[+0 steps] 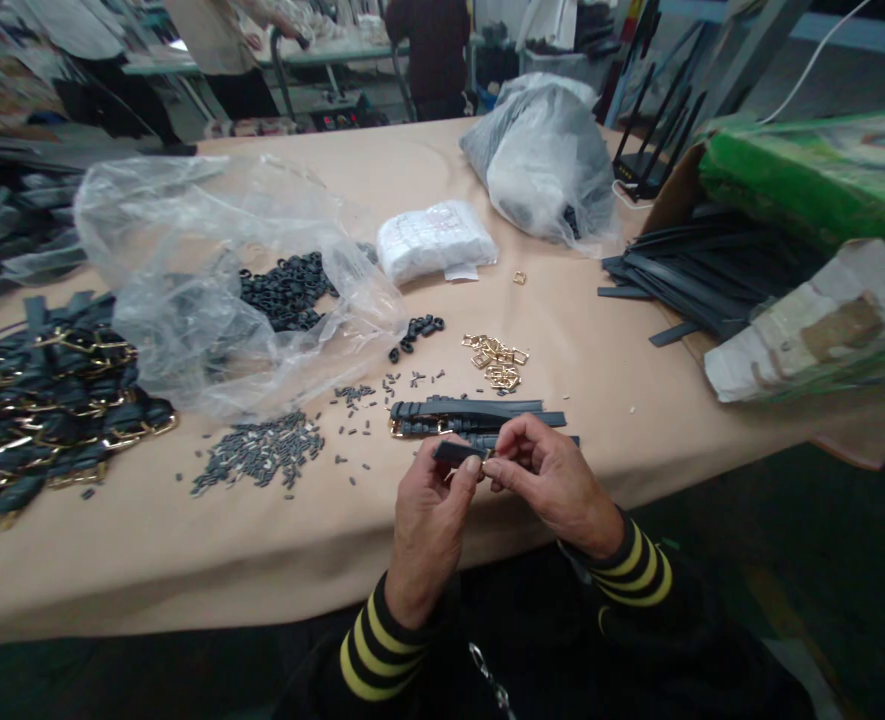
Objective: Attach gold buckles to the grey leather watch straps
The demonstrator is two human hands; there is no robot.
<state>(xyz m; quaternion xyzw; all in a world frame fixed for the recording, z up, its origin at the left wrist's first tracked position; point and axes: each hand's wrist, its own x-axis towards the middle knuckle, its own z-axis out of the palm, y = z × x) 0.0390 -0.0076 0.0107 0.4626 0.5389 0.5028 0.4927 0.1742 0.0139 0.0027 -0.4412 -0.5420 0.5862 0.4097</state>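
Note:
A short dark strap (452,452) is pinched in my left hand (428,515), close above the table's front edge. At the strap's right end my right hand (562,488) closes its thumb and fingers on a small gold buckle (488,456), partly hidden by the fingertips. Just beyond my hands lie several dark straps (479,412) side by side, some with gold buckles at their left ends. Farther back is a small pile of loose gold buckles (498,352). Left of the straps, small dark pin-like pieces (262,452) are heaped and scattered.
Buckled straps (44,410) pile up at the left. A clear plastic bag (179,330) spills black loops (292,290). Farther back sit a white packet (436,240) and a stuffed bag (547,160). A green box (817,165) with dark strips stands right. People work behind the table.

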